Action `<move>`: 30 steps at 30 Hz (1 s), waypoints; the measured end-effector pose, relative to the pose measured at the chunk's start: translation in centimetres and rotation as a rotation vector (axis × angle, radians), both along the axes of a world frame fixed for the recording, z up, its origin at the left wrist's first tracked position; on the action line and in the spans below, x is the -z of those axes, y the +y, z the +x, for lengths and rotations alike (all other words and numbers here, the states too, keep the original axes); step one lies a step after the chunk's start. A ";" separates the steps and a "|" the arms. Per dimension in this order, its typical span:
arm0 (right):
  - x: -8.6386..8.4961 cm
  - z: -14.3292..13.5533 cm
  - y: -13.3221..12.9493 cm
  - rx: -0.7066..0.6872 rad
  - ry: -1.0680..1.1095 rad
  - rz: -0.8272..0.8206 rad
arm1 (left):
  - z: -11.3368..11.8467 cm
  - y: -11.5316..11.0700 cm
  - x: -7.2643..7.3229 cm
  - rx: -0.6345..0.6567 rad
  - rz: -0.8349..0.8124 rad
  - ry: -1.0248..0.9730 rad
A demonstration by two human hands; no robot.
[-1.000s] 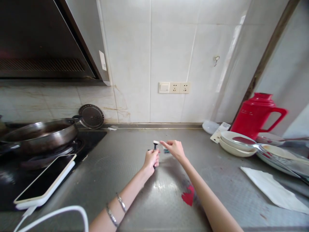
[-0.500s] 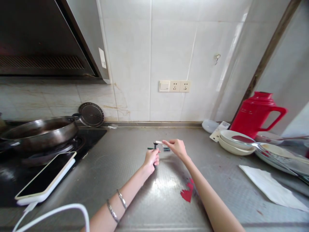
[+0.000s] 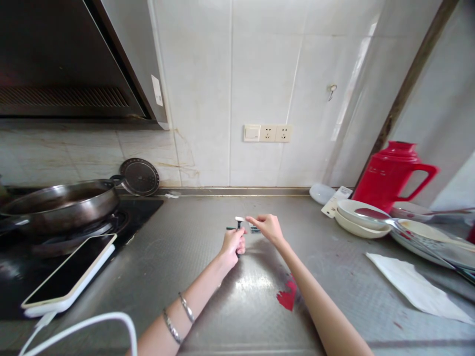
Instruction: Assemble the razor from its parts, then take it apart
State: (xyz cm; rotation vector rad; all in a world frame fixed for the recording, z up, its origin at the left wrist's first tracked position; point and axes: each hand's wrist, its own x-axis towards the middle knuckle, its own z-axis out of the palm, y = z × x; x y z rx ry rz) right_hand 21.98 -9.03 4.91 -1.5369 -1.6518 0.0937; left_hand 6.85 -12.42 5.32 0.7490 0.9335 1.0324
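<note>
My left hand (image 3: 234, 241) is closed around a slim black handle (image 3: 238, 225), which stands upright above the counter and looks like a razor handle. A small white strip (image 3: 239, 218) lies crosswise over the handle's top, so the two form a T. My right hand (image 3: 267, 227) pinches the strip's right end between thumb and finger. Behind the hands, a small clear pack with dark green strips (image 3: 254, 229) lies on the counter, partly covered. Another dark green piece (image 3: 230, 228) shows left of the handle. Whether strip and handle are joined is too small to tell.
A red heart-shaped patch (image 3: 287, 295) marks the metal counter (image 3: 200, 212) near my right forearm. On the left, a phone (image 3: 70, 274) with a white cable lies by the stove and pan (image 3: 67, 202). Bowls (image 3: 361, 217), a red thermos (image 3: 389, 175) and paper (image 3: 415, 287) are at right.
The white strip has moved left, from beside the handle's forked top to across it. My right hand has shifted slightly left with it. My left hand has stayed in place.
</note>
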 end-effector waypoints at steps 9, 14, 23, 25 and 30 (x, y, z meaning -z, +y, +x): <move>-0.4 0.3 0.0 -0.034 -0.025 0.013 | 0.4 -0.4 0.0 0.019 0.040 0.053; -0.3 0.9 0.0 0.068 -0.033 0.019 | 0.3 -0.5 0.0 0.023 0.070 0.076; 0.0 1.6 0.5 -0.044 -0.018 -0.011 | 0.2 -0.3 0.0 0.031 0.076 0.075; 0.1 1.8 0.4 -0.001 -0.001 -0.016 | 0.1 -0.3 0.0 0.039 0.081 0.070; -0.1 1.4 0.2 -0.067 0.045 -0.021 | 0.1 -0.5 -0.3 0.051 0.079 0.059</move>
